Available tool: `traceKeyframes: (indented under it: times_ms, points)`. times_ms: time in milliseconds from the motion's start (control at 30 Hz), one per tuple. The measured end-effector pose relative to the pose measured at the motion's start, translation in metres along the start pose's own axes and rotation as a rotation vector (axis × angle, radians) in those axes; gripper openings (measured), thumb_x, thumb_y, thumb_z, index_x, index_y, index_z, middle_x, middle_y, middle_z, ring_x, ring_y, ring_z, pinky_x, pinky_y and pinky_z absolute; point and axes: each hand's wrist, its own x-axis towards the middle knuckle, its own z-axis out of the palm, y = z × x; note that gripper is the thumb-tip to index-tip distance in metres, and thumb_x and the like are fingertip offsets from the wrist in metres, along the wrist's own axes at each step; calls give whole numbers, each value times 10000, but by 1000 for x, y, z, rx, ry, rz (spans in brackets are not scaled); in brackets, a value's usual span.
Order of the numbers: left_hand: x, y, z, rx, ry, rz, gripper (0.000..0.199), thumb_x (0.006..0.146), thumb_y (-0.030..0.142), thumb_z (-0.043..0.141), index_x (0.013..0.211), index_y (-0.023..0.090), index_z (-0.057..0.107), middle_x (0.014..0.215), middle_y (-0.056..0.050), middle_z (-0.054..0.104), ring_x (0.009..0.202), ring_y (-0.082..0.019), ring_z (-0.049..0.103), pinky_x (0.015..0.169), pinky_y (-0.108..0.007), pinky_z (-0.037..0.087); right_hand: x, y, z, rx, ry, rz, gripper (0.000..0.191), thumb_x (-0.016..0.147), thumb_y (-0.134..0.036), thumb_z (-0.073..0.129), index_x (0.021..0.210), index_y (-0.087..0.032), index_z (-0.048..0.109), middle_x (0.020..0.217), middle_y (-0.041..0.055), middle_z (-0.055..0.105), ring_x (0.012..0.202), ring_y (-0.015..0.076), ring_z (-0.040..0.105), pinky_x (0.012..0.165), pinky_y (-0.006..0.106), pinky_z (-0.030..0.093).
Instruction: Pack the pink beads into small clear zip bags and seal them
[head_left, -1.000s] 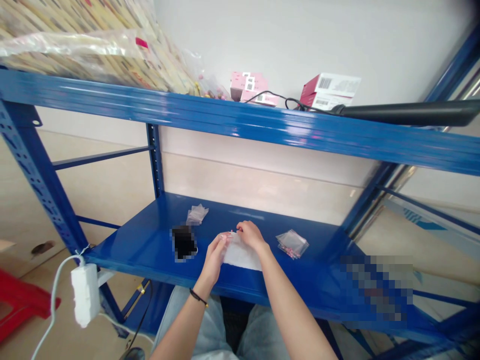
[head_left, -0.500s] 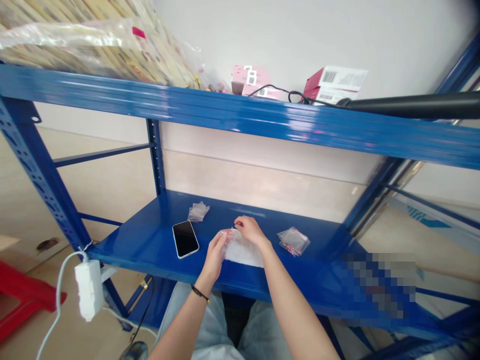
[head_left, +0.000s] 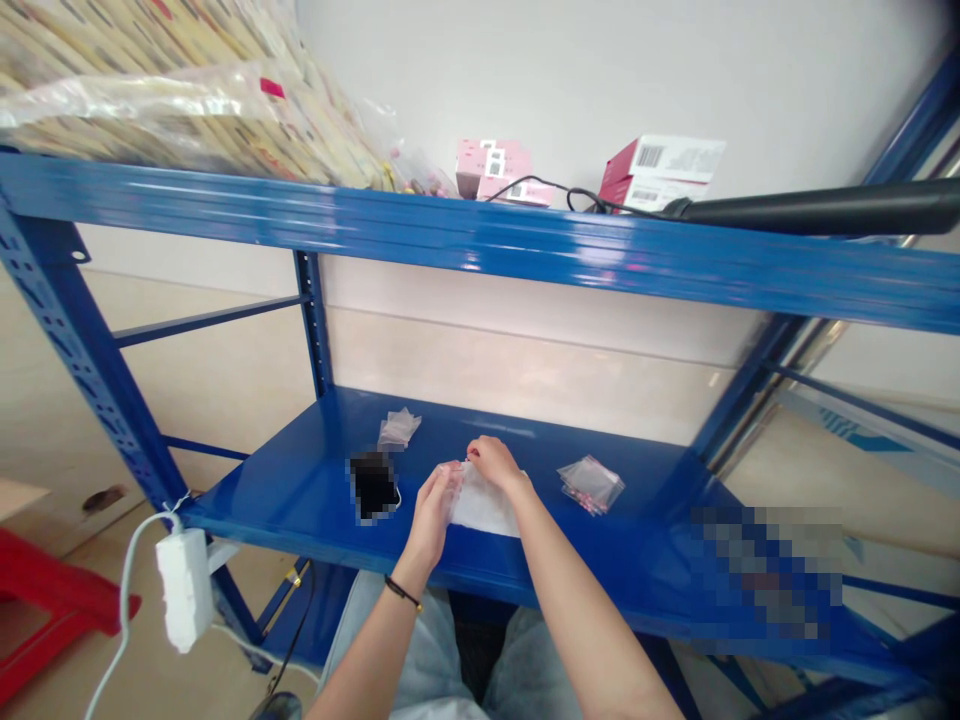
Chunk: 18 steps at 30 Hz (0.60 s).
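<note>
Little had shifted from a moment earlier: the two hands stayed together low over the blue steel shelf (head_left: pixel 300 495), working at the same spot while the view tilted only slightly. The left hand (head_left: pixel 433 517) was half closed, its fingers curled up around a small clear bag (head_left: pixel 454 482), and the fingertips of the right hand (head_left: pixel 489 460) were drawn together and pinched at the bag's top edge, where something tiny and reddish showed, too small to tell. A white sheet (head_left: pixel 486 508) lay directly under both hands, its near part touching the heel of the right hand.

Just beyond the hands to the right lay a loose stack of clear bags (head_left: pixel 591 484) with pink contents. Ahead and to the left of the hands sat another crumpled clear bag (head_left: pixel 398 429), and nearer the left hand lay a dark oblong (head_left: pixel 373 487), blurred out. A black bracelet (head_left: pixel 403 593) circled the left wrist. Farther left of the hands, a white power strip (head_left: pixel 184 590) hung by the shelf's front edge on its cable.
</note>
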Motion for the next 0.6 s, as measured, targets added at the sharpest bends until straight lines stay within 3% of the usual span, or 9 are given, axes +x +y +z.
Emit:
traceKeyframes:
  times_ms: [167,600]
  points:
    - [3,-3,-2,10,-2,11,439,806,538,761,1014,152,768,857,-61,742,762,-172,649,712,-251,462,7,-1,9,-50,-24,14,240,890,-149,556,901,-174,794,990,114,775,932,213,691,803,264,440]
    - [1,-2,-1,-4,-5,12,432,803,539,763,1000,155,772,864,-60,752,763,-172,660,718,-255,463,0,0,4,-38,-35,-59,241,888,-113,543,901,-160,779,992,118,744,948,217,659,816,268,424]
